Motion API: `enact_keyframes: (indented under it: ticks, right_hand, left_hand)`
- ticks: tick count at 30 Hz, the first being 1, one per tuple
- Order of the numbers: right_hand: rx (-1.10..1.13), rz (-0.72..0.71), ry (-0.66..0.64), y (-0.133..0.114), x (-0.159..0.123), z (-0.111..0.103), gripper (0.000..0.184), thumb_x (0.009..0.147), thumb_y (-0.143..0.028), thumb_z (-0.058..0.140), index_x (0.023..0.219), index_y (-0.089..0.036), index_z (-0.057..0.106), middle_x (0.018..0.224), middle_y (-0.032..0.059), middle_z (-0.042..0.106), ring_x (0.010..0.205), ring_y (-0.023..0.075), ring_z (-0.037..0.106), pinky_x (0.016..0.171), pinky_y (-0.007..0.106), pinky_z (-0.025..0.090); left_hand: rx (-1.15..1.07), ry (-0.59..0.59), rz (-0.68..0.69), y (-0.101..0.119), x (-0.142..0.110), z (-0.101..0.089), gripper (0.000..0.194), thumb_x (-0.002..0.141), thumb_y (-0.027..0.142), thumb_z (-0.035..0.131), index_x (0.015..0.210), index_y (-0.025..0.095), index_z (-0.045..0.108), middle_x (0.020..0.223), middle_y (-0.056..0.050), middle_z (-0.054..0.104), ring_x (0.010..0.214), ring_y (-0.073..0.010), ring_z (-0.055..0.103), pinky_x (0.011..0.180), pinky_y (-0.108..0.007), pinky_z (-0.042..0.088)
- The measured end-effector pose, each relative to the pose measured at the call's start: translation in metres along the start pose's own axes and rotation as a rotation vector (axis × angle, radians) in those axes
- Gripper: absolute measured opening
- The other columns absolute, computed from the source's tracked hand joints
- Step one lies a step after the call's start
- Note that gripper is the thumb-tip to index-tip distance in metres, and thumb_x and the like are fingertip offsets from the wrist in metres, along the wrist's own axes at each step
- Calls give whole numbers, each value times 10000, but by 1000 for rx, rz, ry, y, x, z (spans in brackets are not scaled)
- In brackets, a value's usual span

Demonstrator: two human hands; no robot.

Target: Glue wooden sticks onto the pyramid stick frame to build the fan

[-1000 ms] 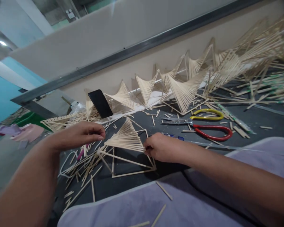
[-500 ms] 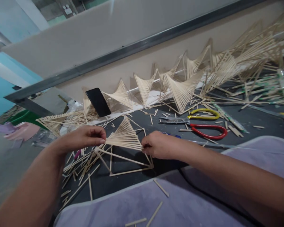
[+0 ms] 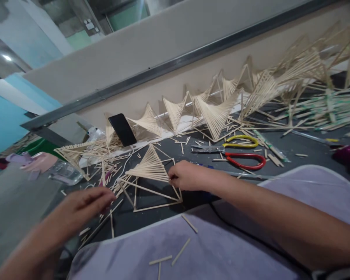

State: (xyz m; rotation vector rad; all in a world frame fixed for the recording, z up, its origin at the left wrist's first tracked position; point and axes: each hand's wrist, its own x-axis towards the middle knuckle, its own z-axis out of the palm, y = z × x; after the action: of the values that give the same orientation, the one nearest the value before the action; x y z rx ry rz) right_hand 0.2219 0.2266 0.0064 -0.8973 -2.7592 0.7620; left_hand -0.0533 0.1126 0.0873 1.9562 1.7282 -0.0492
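A pyramid-shaped frame of thin wooden sticks (image 3: 147, 175) stands on the dark table (image 3: 303, 147) in front of me. My right hand (image 3: 186, 175) pinches its right corner with closed fingers. My left hand (image 3: 84, 204) hovers low at the left, away from the frame, over loose sticks (image 3: 105, 223); it is motion-blurred, so I cannot tell what its fingers hold. A lilac cloth (image 3: 210, 252) covers my lap, with a few short sticks on it.
Scissors with yellow and red handles (image 3: 239, 151) lie right of the frame. A black phone (image 3: 122, 129) leans at the back. Several finished stick frames (image 3: 212, 112) line the beige wall. A clear plastic piece (image 3: 65, 174) lies at the left, a magenta object (image 3: 348, 154) at the right.
My left hand let go of the frame's left tip and dropped down and to the left over the loose sticks. My right hand stays on the right corner.
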Motion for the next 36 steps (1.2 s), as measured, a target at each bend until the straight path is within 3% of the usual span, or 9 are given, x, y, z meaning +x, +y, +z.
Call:
enact_keyframes:
  ticks: [2, 4, 7, 10, 15, 21, 26, 36]
  right_hand:
    - [3, -3, 8, -1, 0, 0, 240, 718, -197, 520, 846, -160, 719, 741, 47, 694, 589, 113, 555, 491, 198, 303]
    - [24, 2, 8, -1, 0, 1, 226, 718, -195, 524, 826, -157, 719, 691, 37, 686, 570, 108, 555, 491, 190, 311]
    - [59, 14, 4, -2, -1, 2, 209, 727, -194, 517, 785, -150, 712, 618, 26, 667, 563, 109, 569, 492, 181, 327]
    - [71, 12, -2, -2, -2, 4, 204, 727, -180, 509, 771, -144, 705, 601, 26, 662, 578, 114, 586, 499, 176, 345]
    - [82, -14, 2, -1, -1, 7, 192, 732, -157, 505, 774, -147, 693, 599, 24, 663, 555, 103, 590, 484, 159, 352]
    - [240, 52, -55, 2, 2, 9, 153, 704, -127, 540, 755, -129, 684, 560, -2, 625, 498, 91, 574, 457, 140, 379]
    - [383, 73, -103, 6, 3, 9, 179, 653, -60, 525, 744, -122, 667, 536, -34, 570, 468, 81, 548, 433, 137, 397]
    - [441, 73, -98, 8, 4, 14, 156, 700, -96, 496, 711, -129, 648, 548, -32, 556, 465, 73, 536, 430, 140, 407]
  left_hand:
    - [-238, -30, -83, 17, -4, 29, 308, 833, 445, 452, 1060, 271, 567, 956, -29, 606, 845, -215, 551, 685, -308, 457]
    - [-491, 34, -137, 37, 4, 61, 448, 809, 455, 494, 1210, 256, 474, 1052, -63, 574, 904, -210, 550, 765, -322, 450]
    - [-802, 156, -148, 61, 29, 99, 534, 785, 441, 539, 1256, 224, 410, 1061, -74, 538, 907, -171, 542, 760, -278, 440]
    - [-1049, 282, -164, 74, 55, 118, 464, 780, 413, 552, 1184, 207, 454, 899, -38, 541, 758, -124, 524, 631, -228, 416]
    - [-1256, 438, -117, 83, 83, 125, 230, 715, 350, 638, 846, 174, 569, 727, 6, 515, 592, -85, 454, 496, -201, 330]
    - [-1419, 637, -98, 85, 98, 133, 241, 622, 318, 716, 706, 133, 586, 592, 22, 547, 516, -76, 463, 487, -198, 332]
    - [-1516, 652, -68, 85, 100, 135, 224, 600, 271, 739, 701, 119, 609, 595, 14, 592, 518, -71, 497, 506, -191, 361]
    - [-1534, 640, -36, 84, 102, 135, 218, 590, 233, 746, 737, 124, 628, 612, 10, 619, 525, -71, 509, 522, -189, 376]
